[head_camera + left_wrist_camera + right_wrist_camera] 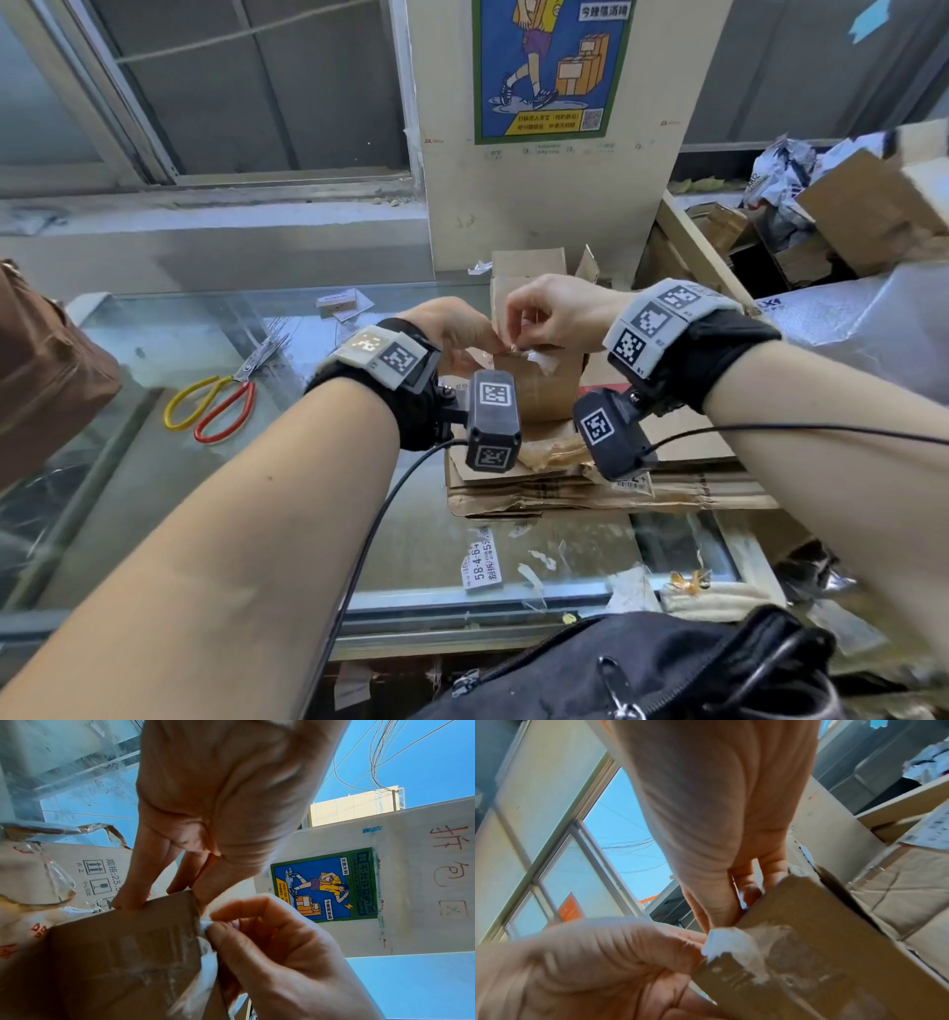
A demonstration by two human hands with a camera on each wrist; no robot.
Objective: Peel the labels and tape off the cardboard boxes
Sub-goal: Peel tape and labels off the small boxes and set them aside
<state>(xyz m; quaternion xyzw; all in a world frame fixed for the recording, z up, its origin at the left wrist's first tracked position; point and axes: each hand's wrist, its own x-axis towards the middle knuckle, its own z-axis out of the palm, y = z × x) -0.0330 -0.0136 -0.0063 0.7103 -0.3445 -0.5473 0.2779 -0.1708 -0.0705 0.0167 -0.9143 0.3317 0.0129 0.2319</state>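
Both hands worked at the box's top edge.
Right hand [552, 313] pinched the white label [542, 360]; left hand [454, 334] held the cardboard box [544, 390], fingers curled over it.

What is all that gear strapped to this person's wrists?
Both forearms are bare, no sleeves. Each wrist wears a black fabric wrap topped by a grey band printed with black-and-white square code markers. A small black box camera, also marked, hangs from a bracket under each wrist, and a thin black cable trails back from each. The left hand and right hand are ungloved.
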